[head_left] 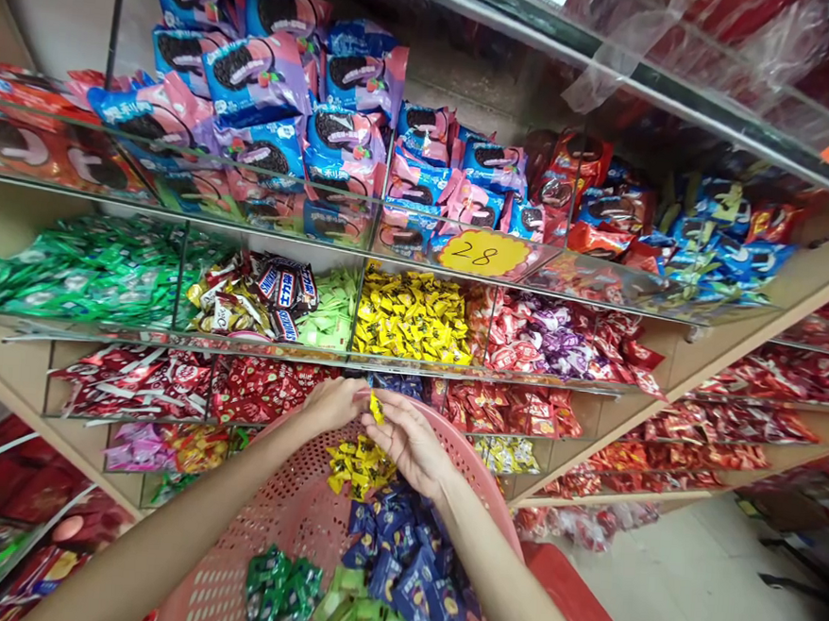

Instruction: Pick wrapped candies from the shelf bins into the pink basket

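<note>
A pink perforated plastic basket point(230, 515) stands below my arms. My right hand point(412, 443) is over its far part, fingers curled, with a small yellow-wrapped candy point(376, 407) pinched at the fingertips. Beside it, at the basket's far rim, my left hand point(337, 405) reaches in close to that candy; its fingertips are hidden, so I cannot tell whether it grips anything. Under the hands lies a heap of yellow candies point(357, 465) in the basket. Dark blue packets point(404, 560), light green packets point(364, 619) and dark green packets point(281, 590) lie nearer me.
Glass-fronted shelves hold yellow candies point(414, 315), green packets point(91, 264), Snickers bars point(288, 292) and blue-pink cookie packs point(261, 73). A yellow tag point(485, 252) reads 28. The shelf lip point(298, 348) runs just beyond the hands. A red object point(571, 605) stands right of the basket.
</note>
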Tool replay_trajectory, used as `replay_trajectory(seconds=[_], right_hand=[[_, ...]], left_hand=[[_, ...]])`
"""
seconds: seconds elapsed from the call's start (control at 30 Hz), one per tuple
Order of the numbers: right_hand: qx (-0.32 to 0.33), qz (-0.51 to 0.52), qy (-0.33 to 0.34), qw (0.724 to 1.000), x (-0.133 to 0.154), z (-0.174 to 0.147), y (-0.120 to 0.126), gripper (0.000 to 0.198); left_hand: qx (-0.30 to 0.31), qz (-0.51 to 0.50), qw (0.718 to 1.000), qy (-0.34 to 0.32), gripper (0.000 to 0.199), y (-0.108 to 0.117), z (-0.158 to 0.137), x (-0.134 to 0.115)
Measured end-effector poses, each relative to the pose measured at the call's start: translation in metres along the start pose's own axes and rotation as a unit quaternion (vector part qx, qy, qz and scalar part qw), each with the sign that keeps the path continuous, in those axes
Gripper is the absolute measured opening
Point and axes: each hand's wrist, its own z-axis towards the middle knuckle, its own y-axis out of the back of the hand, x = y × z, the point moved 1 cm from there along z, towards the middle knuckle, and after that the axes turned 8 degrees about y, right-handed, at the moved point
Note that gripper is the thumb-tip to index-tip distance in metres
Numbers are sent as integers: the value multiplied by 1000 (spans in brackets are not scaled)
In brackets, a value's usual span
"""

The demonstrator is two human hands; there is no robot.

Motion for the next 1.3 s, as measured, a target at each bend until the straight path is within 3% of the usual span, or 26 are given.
replay_trajectory(seconds=[0.17, 0.33, 0.47, 0.6, 0.73, 0.9, 1.3], right_hand=[[-10, -75, 16, 997, -1, 0, 7, 29], [4, -215, 71, 974, -3, 4, 17, 42], [44, -375, 91, 922, -8, 7, 29, 33], [91, -498, 39, 861, -17, 7, 44, 19], [105, -611, -4, 785, -25, 5, 57, 26], [128, -676, -19, 726, -28, 4, 60, 21], [158, -712, -25, 684, -36, 5, 61, 21]], left_hand=[[-10, 6, 1000, -13, 37, -1, 0, 0], [-10, 3, 1000, -15, 40, -2, 0, -1], [-16, 7, 1000, -11, 39, 0, -2, -3], [-17, 6, 1000, -16, 41, 1, -3, -3], [-9, -2, 1000, -6, 41, 1, -3, -3], [-6, 0, 1000, 2, 41, 0, -2, -3], [-4, 1, 1000, 9, 41, 0, -3, -4]])
